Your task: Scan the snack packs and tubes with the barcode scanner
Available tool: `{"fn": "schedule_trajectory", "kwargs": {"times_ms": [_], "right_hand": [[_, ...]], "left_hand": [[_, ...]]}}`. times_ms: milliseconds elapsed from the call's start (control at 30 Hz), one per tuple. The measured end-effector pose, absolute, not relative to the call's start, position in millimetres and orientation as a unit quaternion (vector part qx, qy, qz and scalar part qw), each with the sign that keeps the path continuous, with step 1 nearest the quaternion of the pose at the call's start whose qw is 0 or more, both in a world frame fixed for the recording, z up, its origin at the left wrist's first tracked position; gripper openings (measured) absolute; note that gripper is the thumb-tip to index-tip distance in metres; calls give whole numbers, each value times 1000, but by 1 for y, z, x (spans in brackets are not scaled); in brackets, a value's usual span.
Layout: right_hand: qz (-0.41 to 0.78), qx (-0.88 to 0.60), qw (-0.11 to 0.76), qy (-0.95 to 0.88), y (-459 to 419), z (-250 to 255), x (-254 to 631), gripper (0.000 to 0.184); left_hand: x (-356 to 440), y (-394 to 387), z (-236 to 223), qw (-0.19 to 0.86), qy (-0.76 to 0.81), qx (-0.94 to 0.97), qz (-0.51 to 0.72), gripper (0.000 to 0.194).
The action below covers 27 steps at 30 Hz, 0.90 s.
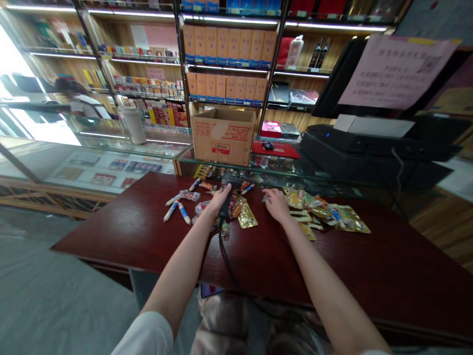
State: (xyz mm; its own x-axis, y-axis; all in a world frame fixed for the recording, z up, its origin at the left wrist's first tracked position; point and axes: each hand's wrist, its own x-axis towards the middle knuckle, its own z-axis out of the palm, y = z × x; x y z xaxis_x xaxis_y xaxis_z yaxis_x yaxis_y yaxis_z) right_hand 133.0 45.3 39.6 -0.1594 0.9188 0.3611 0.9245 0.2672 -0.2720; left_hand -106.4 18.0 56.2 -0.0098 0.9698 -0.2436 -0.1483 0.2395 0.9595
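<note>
Dark red wooden counter (pixel 148 222) under both hands: left hand (pixel 219 202) fingers clamped on corded black scanner (pixel 225 203), right hand (pixel 277 205) fingers together beside gold foil packets (pixel 325 212), grip unclear; lit merchandise shelves (pixel 225 54) across upper frame.

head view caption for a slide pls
Left hand grips a black corded device over packets on a dark red table, right hand beside gold foil sachets

Two hands (pixel 218 202) (pixel 277 205), one scanner (pixel 223 209), one cardboard box (pixel 223 138).
</note>
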Motion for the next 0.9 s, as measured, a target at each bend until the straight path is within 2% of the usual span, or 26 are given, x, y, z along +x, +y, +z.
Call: {"fn": "schedule_trajectory", "kwargs": {"times_ms": [133, 233, 467, 667, 800, 900], "right_hand": [[28, -610, 95, -786, 68, 40, 90, 45], [28, -619, 54, -783, 79, 40, 71, 52], [7, -642, 89, -761, 77, 29, 65, 60], [-1, -614, 74, -786, 68, 32, 61, 49], [0, -621, 54, -782, 62, 37, 57, 49], [-2, -630, 76, -773, 58, 38, 64, 37]], "left_hand": [[-107, 15, 59, 588, 524, 385, 482, 50], [-108, 14, 61, 585, 524, 376, 491, 49], [-105, 14, 61, 577, 534, 383, 486, 44], [-105, 14, 62, 566, 545, 400, 471, 48], [-106, 13, 61, 568, 531, 401, 484, 49], [-105, 10, 62, 562, 521, 398, 505, 44]]}}
